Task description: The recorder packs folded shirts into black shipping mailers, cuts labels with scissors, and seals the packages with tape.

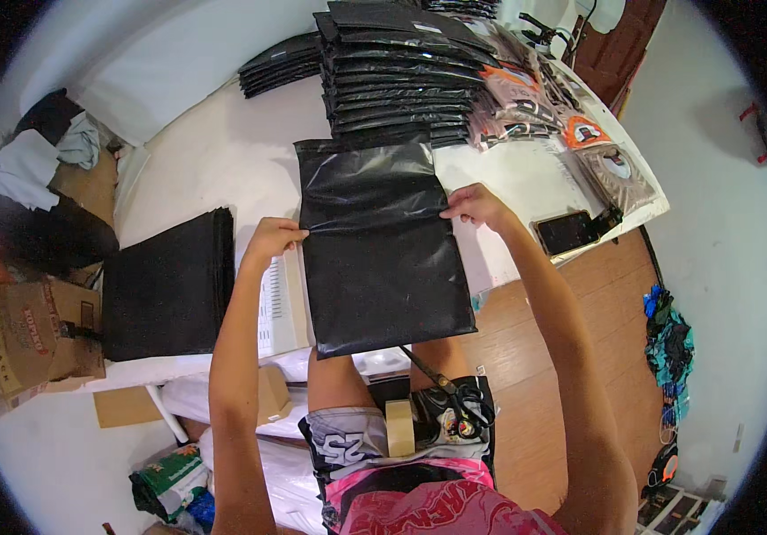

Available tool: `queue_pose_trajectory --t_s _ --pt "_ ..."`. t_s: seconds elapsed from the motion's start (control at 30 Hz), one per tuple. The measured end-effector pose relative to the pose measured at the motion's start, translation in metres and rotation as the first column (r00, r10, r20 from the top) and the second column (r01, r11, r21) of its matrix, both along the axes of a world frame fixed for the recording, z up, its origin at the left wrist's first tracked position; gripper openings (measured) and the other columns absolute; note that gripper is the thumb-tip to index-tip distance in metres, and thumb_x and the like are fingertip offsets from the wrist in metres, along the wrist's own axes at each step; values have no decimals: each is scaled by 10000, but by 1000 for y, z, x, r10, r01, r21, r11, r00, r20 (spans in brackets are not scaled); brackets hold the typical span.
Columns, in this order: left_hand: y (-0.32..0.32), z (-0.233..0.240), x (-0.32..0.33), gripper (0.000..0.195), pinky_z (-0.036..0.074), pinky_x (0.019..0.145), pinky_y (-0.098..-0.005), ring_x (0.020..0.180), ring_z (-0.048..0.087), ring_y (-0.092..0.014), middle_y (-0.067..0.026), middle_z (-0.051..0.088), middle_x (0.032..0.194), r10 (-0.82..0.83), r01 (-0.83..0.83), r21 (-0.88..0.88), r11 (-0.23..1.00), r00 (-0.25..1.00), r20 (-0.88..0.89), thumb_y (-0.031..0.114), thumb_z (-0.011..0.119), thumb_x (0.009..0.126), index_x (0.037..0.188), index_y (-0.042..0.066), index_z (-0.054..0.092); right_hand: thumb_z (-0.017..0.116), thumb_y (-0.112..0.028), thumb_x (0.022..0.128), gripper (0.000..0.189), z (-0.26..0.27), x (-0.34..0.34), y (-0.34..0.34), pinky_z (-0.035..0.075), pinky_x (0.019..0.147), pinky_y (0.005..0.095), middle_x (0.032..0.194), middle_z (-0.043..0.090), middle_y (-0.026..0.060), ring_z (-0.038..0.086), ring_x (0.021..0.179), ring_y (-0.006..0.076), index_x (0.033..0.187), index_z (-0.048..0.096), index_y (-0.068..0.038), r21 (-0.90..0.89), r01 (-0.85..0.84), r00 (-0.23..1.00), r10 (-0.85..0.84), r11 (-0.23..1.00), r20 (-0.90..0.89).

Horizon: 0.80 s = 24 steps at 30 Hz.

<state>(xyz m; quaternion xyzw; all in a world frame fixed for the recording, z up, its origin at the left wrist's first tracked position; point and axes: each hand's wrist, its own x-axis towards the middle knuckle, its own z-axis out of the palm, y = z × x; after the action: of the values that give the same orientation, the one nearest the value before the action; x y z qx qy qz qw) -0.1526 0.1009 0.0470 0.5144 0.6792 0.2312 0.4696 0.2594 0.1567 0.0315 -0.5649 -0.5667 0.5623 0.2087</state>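
Observation:
A black plastic mailer bag [383, 267] lies flat before me, its near end reaching over the table's edge above my thighs. My left hand [282, 235] pinches its left edge between thumb and finger. On the opposite edge, a little farther up, my right hand [474, 206] grips the bag. Its far end meets a tall stack of filled black bags [403, 87]. Left of my left hand lies a pile of flat black sheets [163, 287]. A printed white sheet [275, 301] shows partly beneath the bag.
Clear packages with orange inserts [524, 100] lie at the back right. A phone [565, 232] sits at the right table edge. An open cardboard box [29, 334] and cloths [36, 194] are at left. Black-handled scissors [460, 401] and a tape roll [399, 428] rest on my lap.

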Motion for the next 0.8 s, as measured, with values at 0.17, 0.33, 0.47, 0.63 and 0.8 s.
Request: queue_pose_trajectory --t_s 0.17,0.33,0.47,0.63,0.8 --pt "-8 -21 -1 94 418 539 -230 577 555 -101 -28 590 639 -95 40 401 915 989 117 32 717 789 832 -44 680 769 -61 749 135 -10 10 2 332 410 203 634 601 -29 457 469 44 736 635 -70 190 -126 985 146 974 -96" --pt "-23 -32 1 97 461 647 -233 705 588 -114 -48 637 817 -123 88 571 816 992 22 -1 688 810 893 -49 670 729 -6 774 90 -18 6 -14 375 423 219 679 616 -3 481 498 54 803 672 -69 306 16 997 10 952 -82" --pt "-31 -24 6 204 474 748 -239 869 606 -134 -47 649 904 -46 -21 493 870 991 124 -23 681 799 1003 -24 662 728 -31 781 142 -3 0 -24 394 466 215 771 629 7 504 556 54 908 667 -54 327 54 980 14 944 -201" --pt "-26 12 23 396 422 911 -294 997 594 -171 -82 664 1021 0 -142 349 926 926 376 72 700 813 1187 23 579 745 -85 769 395 19 5 -21 404 537 196 938 642 32 480 581 56 1136 609 -25 47 197 877 -155 979 -454" --pt "-29 19 20 574 431 857 -284 960 598 -157 -104 662 981 66 -252 295 922 850 522 92 727 800 1298 22 449 747 -89 771 501 42 -9 -32 414 539 198 929 647 38 474 563 56 1231 555 -32 48 266 835 -206 963 -510"
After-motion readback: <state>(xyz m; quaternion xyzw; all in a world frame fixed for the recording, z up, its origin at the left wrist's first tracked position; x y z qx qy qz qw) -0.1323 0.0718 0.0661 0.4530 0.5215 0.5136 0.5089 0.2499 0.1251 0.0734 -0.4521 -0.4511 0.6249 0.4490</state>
